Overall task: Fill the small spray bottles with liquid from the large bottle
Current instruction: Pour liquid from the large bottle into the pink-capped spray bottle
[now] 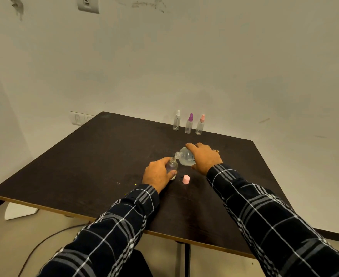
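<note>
Past the plaid sleeves (pixel 124 226), the uncapped small bottle (pixel 172 166) is gripped steady mid-table by the left hand (pixel 157 173) so the large bottle (pixel 186 156), gripped tilted by the right hand (pixel 204 156), is aimed at its mouth.

Table (pixel 104 156) dark brown, pale tan edge. Sleeves (pixel 114 226) black, plaid in white and grey lines. Three spray bottles with clear bodies: white-topped bottle (pixel 176 120), purple-topped bottle (pixel 189 123), pink-topped bottle (pixel 200 124). Loose cap (pixel 186 179) pale pink. Large bottle (pixel 185 156) and small bottle (pixel 172 165) clear, colourless. Wall (pixel 184 56) off-white, dark scuffs. Ring (pixel 217 151) gold.
</note>
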